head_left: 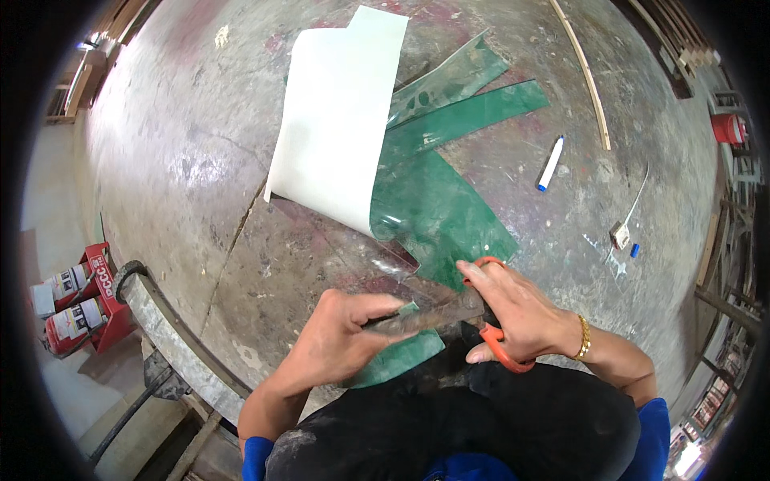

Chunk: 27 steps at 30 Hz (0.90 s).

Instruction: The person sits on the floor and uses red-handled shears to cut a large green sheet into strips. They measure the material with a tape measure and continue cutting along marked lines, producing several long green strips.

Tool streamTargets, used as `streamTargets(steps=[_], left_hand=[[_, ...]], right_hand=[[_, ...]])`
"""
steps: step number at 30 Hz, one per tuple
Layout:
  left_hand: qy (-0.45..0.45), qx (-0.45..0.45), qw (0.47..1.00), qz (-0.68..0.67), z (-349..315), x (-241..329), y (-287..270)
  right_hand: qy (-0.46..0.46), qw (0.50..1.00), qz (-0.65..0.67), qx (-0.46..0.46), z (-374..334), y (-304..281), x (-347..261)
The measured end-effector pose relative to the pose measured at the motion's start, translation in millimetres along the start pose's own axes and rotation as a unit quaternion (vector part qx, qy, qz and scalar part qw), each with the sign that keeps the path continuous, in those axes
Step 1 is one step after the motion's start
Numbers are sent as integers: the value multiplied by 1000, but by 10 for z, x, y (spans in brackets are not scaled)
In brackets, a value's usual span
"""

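Squatting work on a grey concrete floor [192,200], no table. Left hand [337,333] grips a short translucent green piece [405,355] of plastic-like sheeting between thumb and fingers, near edge of the floor, just in front of the knees. Right hand [521,309] closed around orange-handled scissors [495,343], loops spread apart, working end toward the left hand. Blades blurred against a greyish band between the hands; cannot tell whether they bite into material, nor whether that band is metal or clear film.

Step in hand, by my reading: trimming the small green piece, or lining it up for a cut. Next move would seem to call for holding the piece taut, left fingertips out of the blade line, then closing the loops in one even stroke.

Stock beyond the hands, toward the floor's far edge: large green sheet [449,216], flat, its near corner just by the right hand. Long white sheet [333,120], curled, lies over the left part of the green. Two green strips fan out beyond, toward the far right corner.

Toward the floor's right edge: white marker with a blue end [551,163], thin pale wooden strip [585,72] farther off, small blue cap [634,250] nearer. At the left edge, red crate [100,272] holding cans.
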<state>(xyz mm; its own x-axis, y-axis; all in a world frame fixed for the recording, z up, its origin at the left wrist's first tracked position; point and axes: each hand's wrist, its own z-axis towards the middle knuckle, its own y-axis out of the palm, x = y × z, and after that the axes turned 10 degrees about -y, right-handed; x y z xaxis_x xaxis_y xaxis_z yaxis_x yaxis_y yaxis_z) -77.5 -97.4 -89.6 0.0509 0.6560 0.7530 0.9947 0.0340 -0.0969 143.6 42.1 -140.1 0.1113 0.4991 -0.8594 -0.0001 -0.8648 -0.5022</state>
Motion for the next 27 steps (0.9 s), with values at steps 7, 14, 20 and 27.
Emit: streamTargets(steps=[7,14,20,27], left_hand=[[14,-30,998,52,-141,48,57],[64,-24,993,96,-172,10,84],[84,-11,991,102,-155,-95,127],[-43,37,998,-32,-180,-19,71]], right_hand=[[-45,997,-41,-36,44,-124,-177],[-86,994,24,-58,19,-166,-174],[-68,993,48,-90,0,-206,-176],[-26,984,154,-83,-53,-270,102]])
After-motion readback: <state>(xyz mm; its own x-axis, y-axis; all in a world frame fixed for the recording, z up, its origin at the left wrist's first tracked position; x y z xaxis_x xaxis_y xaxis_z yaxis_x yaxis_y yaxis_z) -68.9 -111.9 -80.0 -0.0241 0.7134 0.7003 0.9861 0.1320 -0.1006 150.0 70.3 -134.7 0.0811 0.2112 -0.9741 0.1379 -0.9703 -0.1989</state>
